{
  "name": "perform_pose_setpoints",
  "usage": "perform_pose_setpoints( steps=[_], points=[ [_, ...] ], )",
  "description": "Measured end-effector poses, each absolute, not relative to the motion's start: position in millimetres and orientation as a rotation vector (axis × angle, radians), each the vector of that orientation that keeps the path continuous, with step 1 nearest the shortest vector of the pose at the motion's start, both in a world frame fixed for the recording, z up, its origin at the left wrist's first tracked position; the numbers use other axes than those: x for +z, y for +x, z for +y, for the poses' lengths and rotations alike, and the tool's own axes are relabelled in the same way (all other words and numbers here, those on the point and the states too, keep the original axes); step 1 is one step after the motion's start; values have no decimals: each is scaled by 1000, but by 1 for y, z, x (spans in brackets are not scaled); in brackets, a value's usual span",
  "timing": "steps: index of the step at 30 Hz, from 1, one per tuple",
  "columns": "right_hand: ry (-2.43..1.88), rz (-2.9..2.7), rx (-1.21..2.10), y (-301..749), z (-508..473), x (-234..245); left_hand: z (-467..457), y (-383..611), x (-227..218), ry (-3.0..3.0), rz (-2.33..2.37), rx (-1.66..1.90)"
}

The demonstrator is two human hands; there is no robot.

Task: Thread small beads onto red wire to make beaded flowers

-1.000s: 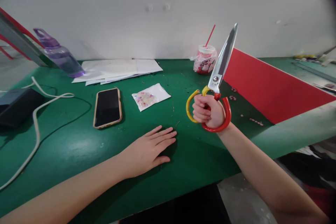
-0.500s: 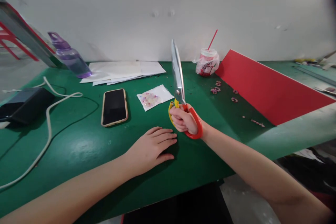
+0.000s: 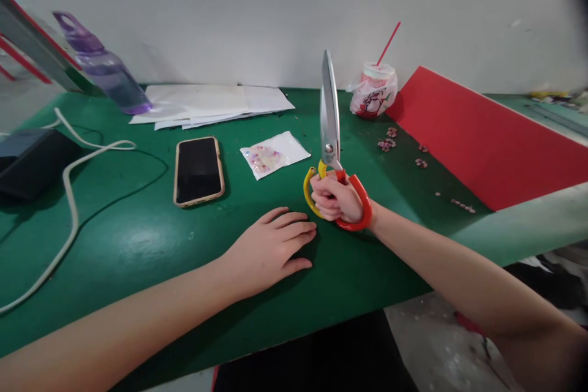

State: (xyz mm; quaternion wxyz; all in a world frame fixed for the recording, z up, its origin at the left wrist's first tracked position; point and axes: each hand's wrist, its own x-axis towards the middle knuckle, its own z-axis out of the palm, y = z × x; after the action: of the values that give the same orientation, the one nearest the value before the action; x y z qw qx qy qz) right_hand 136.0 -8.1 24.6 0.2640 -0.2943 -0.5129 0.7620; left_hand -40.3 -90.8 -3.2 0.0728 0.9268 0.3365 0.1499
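Note:
My right hand (image 3: 337, 198) is closed round the red and yellow handles of a large pair of scissors (image 3: 330, 116). The closed steel blades point straight up, and the hand sits low over the green table (image 3: 138, 245). My left hand (image 3: 271, 248) lies flat on the table, palm down, fingers stretched out, just left of the scissors' handles. It holds nothing. A small clear bag of beads (image 3: 274, 154) lies beyond the hands, and a phone (image 3: 198, 169) lies face up to its left.
A red sheet (image 3: 482, 135) lies at the right, with small flower pieces (image 3: 387, 141) scattered beside it. A bagged cup with a red straw (image 3: 374, 89), white papers (image 3: 211, 104) and a purple bottle (image 3: 103, 70) stand by the wall. A black box (image 3: 30, 159) and white cable (image 3: 68, 196) lie left.
My right hand has brought the scissors from the right to near my left hand, turned the blades upright and lowered towards the table. My left hand has stayed flat.

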Motion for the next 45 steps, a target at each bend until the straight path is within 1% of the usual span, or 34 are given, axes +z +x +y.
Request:
perform_pose_setpoints(
  steps=[8,13,17,21,23,28,35,40,45],
  points=[
    [-841,-1346,2114,140,0,26,-92,-42,-4,2792,1007,456],
    [-908,-1468,1851,159,16,23,-92,-41,-1,2793,1003,457],
    [-911,-1486,1781,162,15,22,-92,-40,-1,2795,1008,437],
    [-982,-1590,1628,160,6,30,-92,-39,-1,2824,1011,464],
    [-956,-1637,1610,163,3,34,-91,-39,0,2815,1015,474],
    [-799,-1619,1695,168,3,32,-90,-39,0,2772,1024,451],
    [-545,-1390,1981,157,-1,34,-91,-39,0,2752,1059,387],
    [-657,-1292,2086,150,-10,31,-88,-38,0,2788,1022,406],
    [-895,-1376,2162,142,-6,22,-89,-40,1,2817,1014,385]
  ],
)
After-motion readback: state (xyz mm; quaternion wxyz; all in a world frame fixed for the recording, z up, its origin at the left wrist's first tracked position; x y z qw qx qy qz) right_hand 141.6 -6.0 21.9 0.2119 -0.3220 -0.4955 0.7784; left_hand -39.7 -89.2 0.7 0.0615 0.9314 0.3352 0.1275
